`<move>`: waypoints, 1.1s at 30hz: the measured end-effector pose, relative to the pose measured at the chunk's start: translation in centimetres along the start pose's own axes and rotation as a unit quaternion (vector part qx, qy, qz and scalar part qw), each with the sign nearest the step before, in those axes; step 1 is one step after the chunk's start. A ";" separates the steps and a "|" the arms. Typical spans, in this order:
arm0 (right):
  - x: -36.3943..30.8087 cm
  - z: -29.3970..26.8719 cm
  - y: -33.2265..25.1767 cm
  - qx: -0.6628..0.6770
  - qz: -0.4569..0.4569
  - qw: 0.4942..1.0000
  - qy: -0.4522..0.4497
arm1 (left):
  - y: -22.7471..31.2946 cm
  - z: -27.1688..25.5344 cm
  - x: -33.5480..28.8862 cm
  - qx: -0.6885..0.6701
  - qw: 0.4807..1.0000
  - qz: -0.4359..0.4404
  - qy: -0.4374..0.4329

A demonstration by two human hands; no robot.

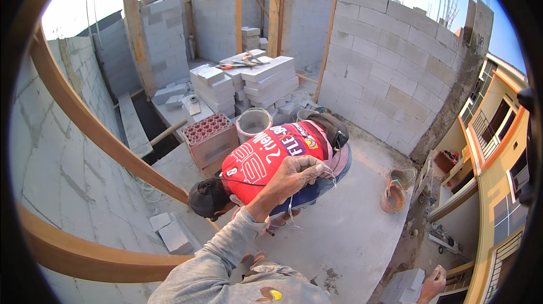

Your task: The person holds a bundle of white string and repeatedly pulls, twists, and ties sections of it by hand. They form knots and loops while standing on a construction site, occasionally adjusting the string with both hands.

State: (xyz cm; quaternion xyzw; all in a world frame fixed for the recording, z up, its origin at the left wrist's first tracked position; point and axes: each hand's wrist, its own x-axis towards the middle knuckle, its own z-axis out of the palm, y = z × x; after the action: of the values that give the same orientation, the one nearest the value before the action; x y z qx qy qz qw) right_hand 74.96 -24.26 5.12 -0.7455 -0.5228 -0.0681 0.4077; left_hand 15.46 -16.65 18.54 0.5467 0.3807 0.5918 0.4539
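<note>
My left hand, at the end of a grey sleeve reaching up from the lower left, is closed in a pinch. Thin pale string loops out past its fingertips and dangles below. Behind that hand a person in a red shirt and dark cap bends low, head toward the left; their hands are hidden. At the lower right edge my right hand shows only in part, its fingers curled together. Whatever it holds, if anything, is too small to tell. Pale blocks lie beside it.
Curved-looking wooden beams cross the left side. Stacked pale blocks bear tools behind the person, near a hollow red brick and a bucket. More buckets stand by the slab's right edge. Block walls surround the area.
</note>
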 end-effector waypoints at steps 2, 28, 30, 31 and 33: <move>1.8 -2.7 5.2 -0.060 -0.063 0.990 0.107 | -0.1 -1.0 -0.1 -0.029 1.000 -0.002 -0.002; 17.4 -4.6 -9.3 0.521 0.081 0.835 -0.159 | 4.5 -7.4 2.1 0.348 0.930 0.057 -0.103; 20.7 -6.9 -6.6 0.504 0.029 0.858 -0.093 | 4.3 -9.2 2.2 0.401 0.913 0.072 -0.008; 22.2 -7.8 -5.4 0.486 0.011 0.871 -0.067 | 4.2 -10.0 2.4 0.426 0.901 0.072 0.035; 24.3 -9.2 -3.2 0.435 -0.002 0.900 -0.036 | 4.2 -12.2 3.0 0.394 0.907 0.075 0.128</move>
State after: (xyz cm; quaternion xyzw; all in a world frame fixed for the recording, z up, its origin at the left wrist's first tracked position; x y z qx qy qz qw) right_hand 86.09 -12.57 25.70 -0.4948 -0.5163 0.1917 0.6722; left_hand 2.89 -14.51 21.99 0.6278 0.5955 0.4906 0.1029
